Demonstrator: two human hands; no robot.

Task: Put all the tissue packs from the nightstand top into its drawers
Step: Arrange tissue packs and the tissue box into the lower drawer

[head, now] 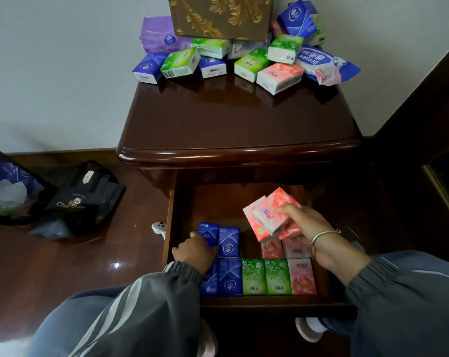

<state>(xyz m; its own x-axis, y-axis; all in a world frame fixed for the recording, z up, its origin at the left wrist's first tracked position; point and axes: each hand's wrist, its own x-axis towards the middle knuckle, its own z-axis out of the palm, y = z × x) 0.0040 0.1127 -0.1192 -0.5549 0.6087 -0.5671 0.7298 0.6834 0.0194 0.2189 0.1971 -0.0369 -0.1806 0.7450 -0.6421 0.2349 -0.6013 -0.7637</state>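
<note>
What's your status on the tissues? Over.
Left hand holds blue pack in drawer. Right hand grips pink packs over drawer. Pile left on nightstand. Nothing blocking.

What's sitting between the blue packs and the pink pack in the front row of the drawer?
Two green packs, side by side, sit between the blue packs and the pink pack. The head view shows it.

dark nightstand [239, 119], tissue packs [246, 60] on top
</note>
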